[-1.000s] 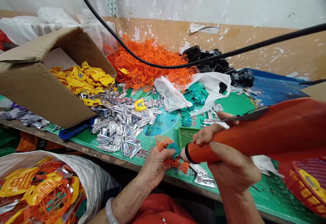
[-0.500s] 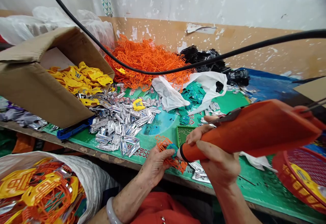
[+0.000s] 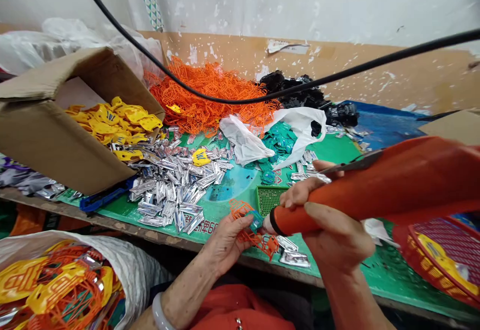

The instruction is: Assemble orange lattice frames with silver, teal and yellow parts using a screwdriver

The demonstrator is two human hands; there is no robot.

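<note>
My left hand (image 3: pixel 228 240) is closed on an orange plastic frame (image 3: pixel 243 209) with a teal plastic piece (image 3: pixel 256 221) set in its middle. My right hand (image 3: pixel 330 230) wraps around an electric screwdriver (image 3: pixel 390 185) in an orange covering, with a metal lever along its top. The pale nose of the screwdriver meets the teal piece, and its tip is hidden there. Below the frame, a few shiny metal parts (image 3: pixel 294 258) lie at the table's front edge. Just behind the hands stands a small green basket (image 3: pixel 265 197).
A cardboard box (image 3: pixel 56 140) of yellow pieces (image 3: pixel 123 115) lies tipped at left. Metal strips (image 3: pixel 172 190), orange frames (image 3: pixel 210 90) and black parts (image 3: pixel 300 87) are heaped behind. A white sack (image 3: pixel 138 275) stands front left; a red basket (image 3: pixel 420 255) sits right. A black cable (image 3: pixel 232 101) crosses the view.
My right hand and the screwdriver have shifted slightly right in view, and the screwdriver lies somewhat flatter. The left hand keeps its hold on the frame. The camera view has moved a little.
</note>
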